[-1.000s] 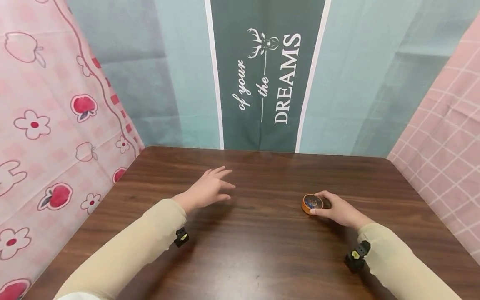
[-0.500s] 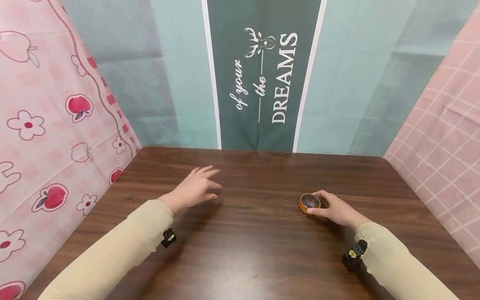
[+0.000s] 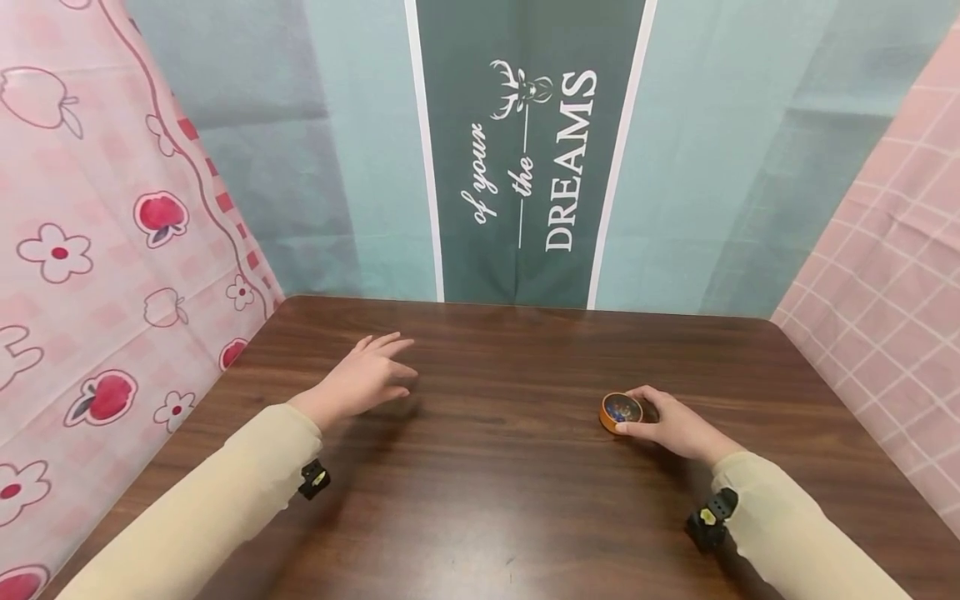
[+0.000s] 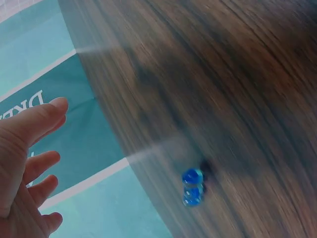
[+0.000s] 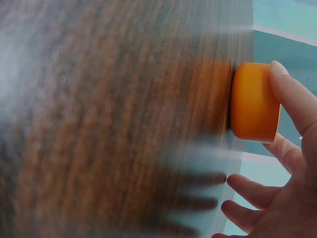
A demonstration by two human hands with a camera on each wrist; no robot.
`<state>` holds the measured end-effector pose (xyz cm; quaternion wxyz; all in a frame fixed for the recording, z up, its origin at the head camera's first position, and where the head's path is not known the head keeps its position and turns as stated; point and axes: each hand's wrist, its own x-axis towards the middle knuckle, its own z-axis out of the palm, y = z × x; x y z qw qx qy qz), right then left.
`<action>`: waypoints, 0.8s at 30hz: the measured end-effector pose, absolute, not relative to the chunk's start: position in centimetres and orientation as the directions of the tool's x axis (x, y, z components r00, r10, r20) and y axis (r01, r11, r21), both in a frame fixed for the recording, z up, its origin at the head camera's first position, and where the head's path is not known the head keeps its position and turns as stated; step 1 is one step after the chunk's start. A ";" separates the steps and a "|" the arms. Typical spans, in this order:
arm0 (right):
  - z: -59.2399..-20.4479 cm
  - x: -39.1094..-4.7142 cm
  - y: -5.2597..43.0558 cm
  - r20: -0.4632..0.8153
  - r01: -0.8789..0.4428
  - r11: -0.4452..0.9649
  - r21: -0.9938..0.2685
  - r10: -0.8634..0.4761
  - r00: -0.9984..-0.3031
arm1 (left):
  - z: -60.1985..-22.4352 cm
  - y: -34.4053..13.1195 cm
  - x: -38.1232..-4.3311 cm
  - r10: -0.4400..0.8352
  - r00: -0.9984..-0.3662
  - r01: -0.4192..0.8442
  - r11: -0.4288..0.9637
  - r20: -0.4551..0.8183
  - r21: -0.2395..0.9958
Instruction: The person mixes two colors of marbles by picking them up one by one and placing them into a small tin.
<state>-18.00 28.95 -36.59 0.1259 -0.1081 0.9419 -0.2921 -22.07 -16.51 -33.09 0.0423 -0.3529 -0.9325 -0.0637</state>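
Note:
My right hand (image 3: 675, 423) pinches a small round orange tub (image 3: 609, 423) between thumb and fingers on the right half of the table. Its open top shows dark contents with some blue in them, too small to make out. In the right wrist view the orange wall (image 5: 253, 101) meets the tabletop, and the other fingers spread below it. My left hand (image 3: 354, 380) hovers over the left half, fingers spread, touching nothing. Below it, in the left wrist view, a few blue glassy balls (image 4: 192, 194) lie together on the wood; the head view does not show them.
The brown wood-grain table (image 3: 480, 492) runs back to a blue-green curtain (image 3: 517, 275) with white lettering. Pink patterned cloths hang at the left (image 3: 97, 250) and right (image 3: 892, 250) sides. A small black device (image 3: 711, 518) is strapped to each wrist.
My left hand has drifted left across the table, fingers still spread. The right hand and the orange tub have stayed almost in place.

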 end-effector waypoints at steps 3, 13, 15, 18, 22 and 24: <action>-36.6 -18.0 29.0 -0.176 -0.128 0.804 -0.580 -0.278 -0.944 | -33.0 -17.1 -22.0 0.649 -0.751 0.659 0.748 0.118 0.082; -36.5 -18.0 28.9 -0.179 -0.128 0.801 -0.585 -0.282 -0.943 | -33.4 -19.2 -21.8 0.650 -0.755 0.652 0.758 0.091 -0.003; -36.5 -18.0 28.9 -0.178 -0.128 0.803 -0.581 -0.279 -0.944 | -33.6 -19.6 -21.8 0.640 -0.766 0.641 0.768 0.063 -0.010; -36.6 -18.0 28.9 -0.177 -0.130 0.807 -0.576 -0.278 -0.944 | -33.9 -20.3 -21.9 0.624 -0.780 0.624 0.781 0.040 -0.029; -36.7 -18.1 29.0 -0.175 -0.131 0.808 -0.574 -0.277 -0.945 | -34.4 -21.2 -22.0 0.618 -0.786 0.615 0.785 0.026 -0.075; -36.8 -18.1 29.0 -0.174 -0.130 0.809 -0.573 -0.275 -0.945 | -34.7 -21.6 -22.0 0.621 -0.784 0.616 0.781 0.022 -0.105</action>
